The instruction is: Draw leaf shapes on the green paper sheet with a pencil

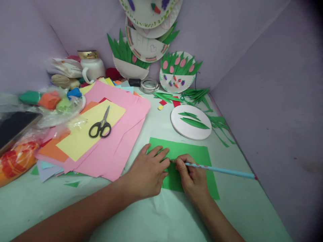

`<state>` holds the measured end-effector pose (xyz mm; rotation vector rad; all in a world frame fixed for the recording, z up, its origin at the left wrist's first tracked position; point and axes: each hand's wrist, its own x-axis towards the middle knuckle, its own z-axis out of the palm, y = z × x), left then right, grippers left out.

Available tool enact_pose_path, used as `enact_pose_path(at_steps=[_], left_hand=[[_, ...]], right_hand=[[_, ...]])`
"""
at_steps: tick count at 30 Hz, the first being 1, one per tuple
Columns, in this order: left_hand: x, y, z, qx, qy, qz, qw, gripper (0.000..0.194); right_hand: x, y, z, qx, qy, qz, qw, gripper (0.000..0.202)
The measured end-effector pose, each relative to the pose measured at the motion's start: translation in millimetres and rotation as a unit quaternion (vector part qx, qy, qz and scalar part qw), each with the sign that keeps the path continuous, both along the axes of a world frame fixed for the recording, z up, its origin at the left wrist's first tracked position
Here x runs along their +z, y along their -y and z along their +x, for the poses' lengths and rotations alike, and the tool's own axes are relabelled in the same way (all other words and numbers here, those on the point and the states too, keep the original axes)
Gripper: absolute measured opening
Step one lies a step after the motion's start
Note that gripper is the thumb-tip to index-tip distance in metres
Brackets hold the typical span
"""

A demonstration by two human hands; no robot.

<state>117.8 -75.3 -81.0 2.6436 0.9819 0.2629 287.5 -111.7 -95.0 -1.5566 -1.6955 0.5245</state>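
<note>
A sheet of green paper point(199, 153) lies on the pale green table covering. My left hand point(148, 171) rests flat on its left side, fingers spread. In my right hand point(193, 176) is a light blue pencil point(222, 170), pinched near its point, with the shaft slanting out to the right. The pencil's tip meets the paper close to my left fingertips and is partly hidden by my fingers. A dark line shows at the sheet's lower left. Just beyond the sheet, a white round disc point(191, 132) bears a few green paper leaves point(194, 123).
Black-handled scissors point(100, 129) lie on yellow paper point(75, 141) over pink sheets point(136, 134) at left. Decorated paper plates point(176, 82) lean on the wall behind. Cut green strips point(222, 126) lie at right, and a white mug point(93, 69) stands at the back left.
</note>
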Motion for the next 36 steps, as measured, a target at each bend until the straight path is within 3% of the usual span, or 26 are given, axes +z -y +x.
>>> enact_pose_path(at_steps=[13,26,36], left_hand=[[0.5,1.4,0.5,0.003,-0.005,0.007,1.000,0.020],[2.0,2.8,4.3,0.016,-0.002,0.013,1.000,0.015],[1.7,3.2,5.1,0.020,0.003,0.023,1.000,0.014]], right_hand=[[-0.5,10.3,-3.0,0.002,-0.009,0.009,1.000,0.026],[-1.6,14.0,-5.9,-0.003,0.073,0.052,0.996,0.024],[-0.2,20.5,-7.0,0.004,0.076,0.058,0.995,0.023]])
